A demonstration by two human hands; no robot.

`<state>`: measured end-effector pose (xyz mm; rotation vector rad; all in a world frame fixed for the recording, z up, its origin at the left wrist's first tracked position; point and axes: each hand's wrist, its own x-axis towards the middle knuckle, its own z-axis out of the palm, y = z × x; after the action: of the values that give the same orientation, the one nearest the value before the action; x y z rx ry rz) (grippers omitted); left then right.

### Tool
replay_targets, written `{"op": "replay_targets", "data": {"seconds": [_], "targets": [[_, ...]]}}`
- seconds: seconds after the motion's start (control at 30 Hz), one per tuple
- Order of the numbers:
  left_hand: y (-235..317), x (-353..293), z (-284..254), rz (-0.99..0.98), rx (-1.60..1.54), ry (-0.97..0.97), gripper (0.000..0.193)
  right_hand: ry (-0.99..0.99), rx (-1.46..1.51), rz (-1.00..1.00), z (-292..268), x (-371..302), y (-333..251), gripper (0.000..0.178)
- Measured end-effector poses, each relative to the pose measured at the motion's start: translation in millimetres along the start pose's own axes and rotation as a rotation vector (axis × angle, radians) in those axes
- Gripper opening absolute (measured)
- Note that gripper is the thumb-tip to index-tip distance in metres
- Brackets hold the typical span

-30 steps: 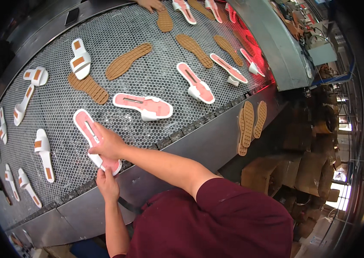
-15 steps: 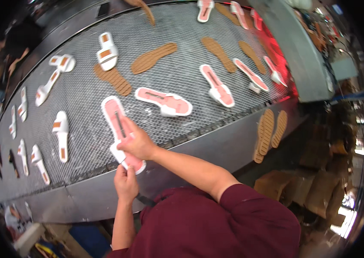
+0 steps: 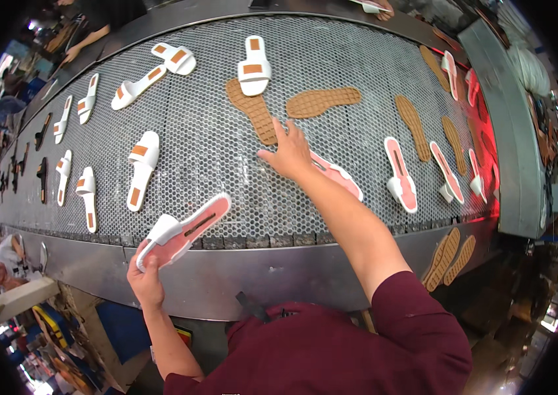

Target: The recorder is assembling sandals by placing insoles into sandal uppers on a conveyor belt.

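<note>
We have lifted the pink sandal (image 3: pixel 183 230) off the mesh surface (image 3: pixel 226 164) in our closed left grip (image 3: pixel 146 280), near the edge, while our open right hand (image 3: pixel 290 153) now reaches far toward a brown sole (image 3: pixel 252 110).

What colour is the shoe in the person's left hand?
Pink footbed with a white strap: the sandal in the left hand, in the head view.

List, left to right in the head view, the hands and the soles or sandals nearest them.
left hand → held pink sandal → brown sole → right hand → pink sandal under forearm
</note>
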<state>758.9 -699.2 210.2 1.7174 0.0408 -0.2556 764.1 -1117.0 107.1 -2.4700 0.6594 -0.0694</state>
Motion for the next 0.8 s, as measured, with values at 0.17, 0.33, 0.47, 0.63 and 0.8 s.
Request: {"op": "replay_targets", "data": {"seconds": [0.17,0.33,0.47,0.63,0.8], "targets": [[-22.7,27.1,4.6,0.172,-0.345,0.019,0.035,-0.187,-0.17,0.145,22.8,60.8,-9.7,0.083],[-16.5,33.3,18.1,0.077,-0.535,0.002,0.033,-0.393,-0.104,0.23,16.0,73.7,-27.7,0.071],[6.1,20.9,28.9,-0.123,-0.475,-0.135,0.028,-0.69,0.957,0.407,-30.1,43.5,-36.0,0.067],[-12.0,-11.3,75.5,-0.259,-0.262,-0.31,0.027,-0.7,1.454,0.173,-59.8,-63.0,-6.1,0.064],[-72.1,-26.3,132.9,-0.283,-0.002,-0.434,0.027,-0.784,1.337,0.339,-70.7,-168.8,47.0,0.056]]}}
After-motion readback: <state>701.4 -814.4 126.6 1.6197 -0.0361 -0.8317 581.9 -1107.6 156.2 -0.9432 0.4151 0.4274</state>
